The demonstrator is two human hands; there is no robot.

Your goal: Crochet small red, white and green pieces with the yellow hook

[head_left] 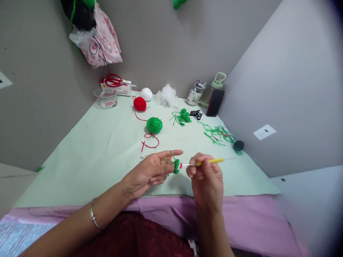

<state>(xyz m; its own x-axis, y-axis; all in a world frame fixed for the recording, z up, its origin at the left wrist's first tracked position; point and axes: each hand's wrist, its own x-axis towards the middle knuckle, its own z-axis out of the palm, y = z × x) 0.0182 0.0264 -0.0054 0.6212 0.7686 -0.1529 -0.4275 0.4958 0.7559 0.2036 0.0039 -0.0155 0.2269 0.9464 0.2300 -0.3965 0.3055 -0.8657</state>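
A small crochet piece point(176, 166), green with a white and red part, is pinched between the thumb and fingers of my left hand point(152, 169). Green yarn loops over that hand's raised index finger. My right hand point(205, 171) grips a crochet hook point(211, 161) by its yellow handle. The hook's metal shaft points left and meets the crochet piece; its tip is hidden there. Beyond my hands lies a green yarn ball point(154, 125), with a loose red strand point(154, 146) in front of it.
Farther back are a red yarn ball point(139, 104), white ball point(146, 94), stuffing point(166, 95), clear tub point(105, 99) and red scissors point(114, 80). To the right stand a pen cup point(195, 95), bottle point(207, 96) and phone point(215, 102), near green yarn scraps point(218, 134) and a black clip point(196, 114).
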